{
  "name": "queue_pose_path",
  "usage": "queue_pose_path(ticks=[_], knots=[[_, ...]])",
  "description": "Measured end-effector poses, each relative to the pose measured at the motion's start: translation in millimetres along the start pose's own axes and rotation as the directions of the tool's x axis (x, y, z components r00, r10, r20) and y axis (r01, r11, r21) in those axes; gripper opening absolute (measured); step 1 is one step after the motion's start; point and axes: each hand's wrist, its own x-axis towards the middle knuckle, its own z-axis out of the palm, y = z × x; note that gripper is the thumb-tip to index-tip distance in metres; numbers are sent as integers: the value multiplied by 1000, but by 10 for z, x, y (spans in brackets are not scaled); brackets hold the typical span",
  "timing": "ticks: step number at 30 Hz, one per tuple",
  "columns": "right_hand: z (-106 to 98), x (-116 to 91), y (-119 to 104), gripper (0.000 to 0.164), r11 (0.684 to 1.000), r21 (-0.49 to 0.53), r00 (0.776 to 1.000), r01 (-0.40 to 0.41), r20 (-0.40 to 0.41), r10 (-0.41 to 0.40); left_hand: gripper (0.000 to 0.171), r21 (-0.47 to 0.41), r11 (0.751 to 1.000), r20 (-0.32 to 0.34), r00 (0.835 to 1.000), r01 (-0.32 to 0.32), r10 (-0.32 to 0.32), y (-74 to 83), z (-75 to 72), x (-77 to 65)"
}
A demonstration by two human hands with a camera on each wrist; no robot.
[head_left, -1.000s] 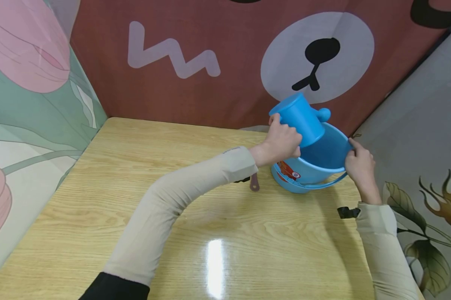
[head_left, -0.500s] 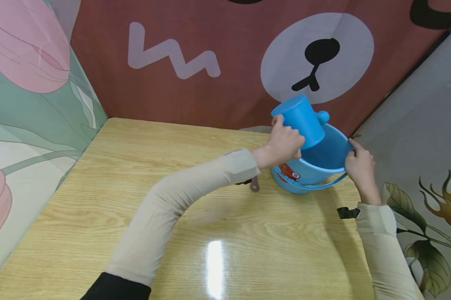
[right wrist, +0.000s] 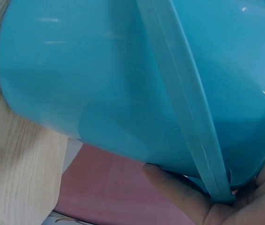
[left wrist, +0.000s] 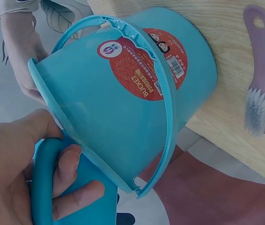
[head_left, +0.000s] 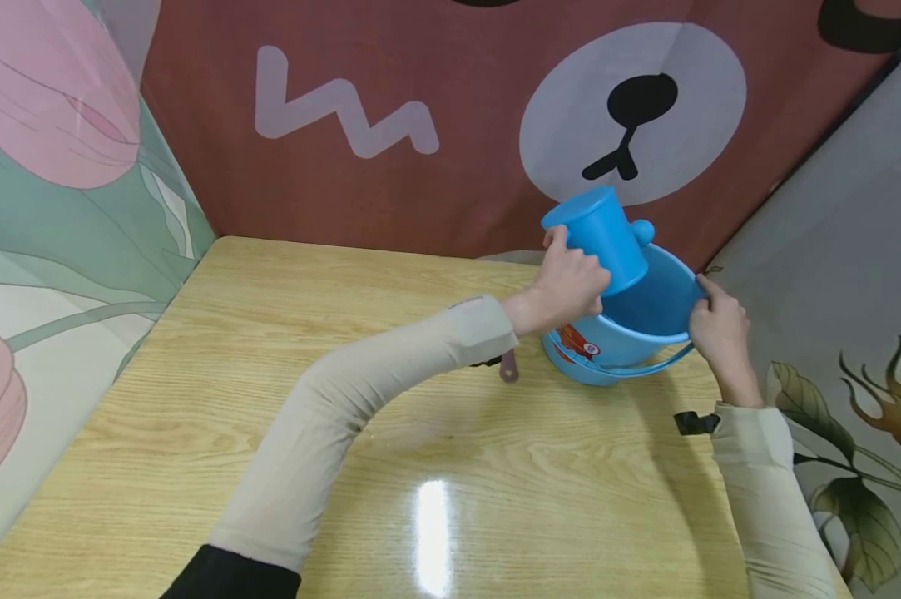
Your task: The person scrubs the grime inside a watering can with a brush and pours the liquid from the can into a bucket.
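Observation:
My left hand (head_left: 568, 283) grips the loop handle of a blue plastic jug (head_left: 613, 245), fingers curled through the handle (left wrist: 46, 178) in the left wrist view. The jug is tipped over the mouth of a light blue bucket (head_left: 630, 337), and a round knob (head_left: 642, 232) sticks out from its far side. With my right hand (head_left: 722, 333) I hold the bucket's rim on the right. The right wrist view shows a finger (right wrist: 174, 190) against the bucket's outside, beside the end of its bail handle (right wrist: 186, 93). A red label (left wrist: 137, 70) is on the bucket's side.
A brush (left wrist: 260, 65) with a purple handle and pale bristles lies on the wooden table (head_left: 390, 499), left of the bucket. Close behind the bucket stands the brown-red wall covering (head_left: 345, 200); a grey one (head_left: 832, 249) stands at the right.
My left hand and the jug have shifted very slightly to the right over the bucket. The right hand and bucket stay in place.

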Motion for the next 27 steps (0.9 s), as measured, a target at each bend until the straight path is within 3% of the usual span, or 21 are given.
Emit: queue_pose_path(ticks=[14, 27], knots=[[2, 4, 1, 52, 1000, 4, 1000, 17, -9, -17, 29, 152, 987, 18, 998, -56, 54, 19, -46, 29], [-11, -9, -19, 52, 1000, 6, 1000, -8, -3, 8, 36, 288, 951, -44, 991, -111, 129, 51, -47, 49]])
